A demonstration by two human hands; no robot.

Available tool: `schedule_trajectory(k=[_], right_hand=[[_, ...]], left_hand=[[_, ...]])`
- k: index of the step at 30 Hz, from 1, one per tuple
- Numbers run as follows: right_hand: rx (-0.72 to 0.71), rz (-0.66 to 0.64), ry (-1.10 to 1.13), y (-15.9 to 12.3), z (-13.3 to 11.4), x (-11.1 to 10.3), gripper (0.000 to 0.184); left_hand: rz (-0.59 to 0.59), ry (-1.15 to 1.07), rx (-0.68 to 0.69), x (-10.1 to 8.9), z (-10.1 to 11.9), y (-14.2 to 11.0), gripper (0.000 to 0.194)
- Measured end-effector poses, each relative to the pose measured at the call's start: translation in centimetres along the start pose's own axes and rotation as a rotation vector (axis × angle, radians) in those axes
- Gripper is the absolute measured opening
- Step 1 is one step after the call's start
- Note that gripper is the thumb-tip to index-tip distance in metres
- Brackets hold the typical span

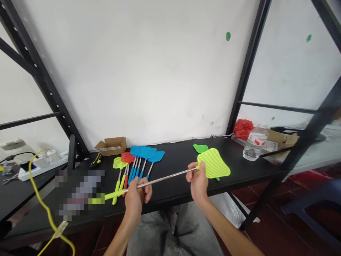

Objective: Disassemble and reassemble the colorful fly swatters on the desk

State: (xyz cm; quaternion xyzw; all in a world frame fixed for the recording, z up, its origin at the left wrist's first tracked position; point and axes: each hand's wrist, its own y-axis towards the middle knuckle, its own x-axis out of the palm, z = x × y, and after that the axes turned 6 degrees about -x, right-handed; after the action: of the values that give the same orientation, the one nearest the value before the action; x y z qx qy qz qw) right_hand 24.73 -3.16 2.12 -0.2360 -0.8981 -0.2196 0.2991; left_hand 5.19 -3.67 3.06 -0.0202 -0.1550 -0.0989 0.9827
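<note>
I hold one fly swatter stretched out above the black table [181, 156]. Its yellow-green mesh head [214, 164] is at the right, its thin metal rod [165, 179] runs left, and its yellow-green handle [112, 195] sticks out past my left hand. My left hand [137, 197] is closed round the rod near the handle. My right hand [197, 182] pinches the rod where it meets the head. Under the head lies a darker green swatter [200, 148].
Several blue, red and yellow swatters [138, 160] lie in a row at the left. A small cardboard box [112, 145] stands behind them. A water bottle [254, 146], a red bag [243, 128] and a yellow cable [44, 206] are nearby. Black shelf posts [247, 67] frame the table.
</note>
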Motion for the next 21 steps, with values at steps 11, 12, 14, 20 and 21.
schedule_trajectory(k=[11, 12, 14, 20, 21], right_hand=[[0.132, -0.156, -0.117, -5.8, 2.5, 1.3, 0.058], [0.146, -0.17, -0.147, -6.4, 2.5, 1.3, 0.058], [0.172, -0.206, -0.21, -7.4, 2.6, 1.3, 0.058], [0.073, -0.296, -0.356, -8.9, 1.8, 1.6, 0.055], [0.07, -0.317, -0.359, -8.9, 1.8, 1.7, 0.055]], left_hand=[[-0.04, 0.128, -0.032, 2.8, -3.2, -1.2, 0.057], [0.011, 0.149, -0.047, 2.9, -3.8, -1.3, 0.057], [0.137, 0.187, -0.068, 3.1, -4.8, -1.5, 0.055], [0.189, 0.24, -0.044, 3.1, -4.7, -2.0, 0.05], [0.198, 0.272, -0.047, 3.2, -4.3, -2.2, 0.051]])
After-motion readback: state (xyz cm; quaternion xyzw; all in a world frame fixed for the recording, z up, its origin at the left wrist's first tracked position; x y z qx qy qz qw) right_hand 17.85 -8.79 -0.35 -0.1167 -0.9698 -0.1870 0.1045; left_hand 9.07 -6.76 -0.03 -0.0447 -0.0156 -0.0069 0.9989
